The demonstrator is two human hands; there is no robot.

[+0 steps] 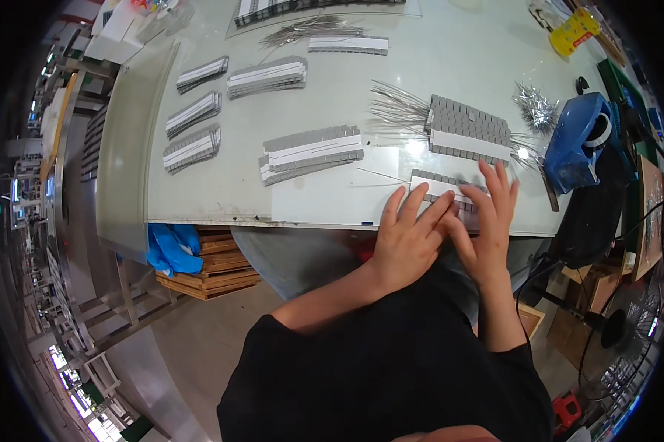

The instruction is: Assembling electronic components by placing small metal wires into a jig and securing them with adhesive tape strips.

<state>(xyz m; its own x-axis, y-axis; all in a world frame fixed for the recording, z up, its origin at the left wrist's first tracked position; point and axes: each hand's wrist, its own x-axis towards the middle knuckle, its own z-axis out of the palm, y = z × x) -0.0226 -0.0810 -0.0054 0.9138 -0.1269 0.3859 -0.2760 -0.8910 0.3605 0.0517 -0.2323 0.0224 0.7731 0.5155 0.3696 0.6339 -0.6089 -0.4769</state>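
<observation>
A strip of grey segments with a white band lies at the table's front edge, under my fingers. My left hand rests on its near side, fingers stretched and spread. My right hand is over the strip's right part, its thumb and index finger apart near my left fingertips and the other fingers raised. Thin metal wires stick out from the strip's left end. Just beyond lies a wider block of grey segments with a white band, and bundled wires project from its left side. My fingers hide part of the strip.
Several stacks of grey-and-white strips lie to the left on the pale table. Loose wires lie at the back. To the right are a tangle of silver wire, a blue tape dispenser and a yellow container.
</observation>
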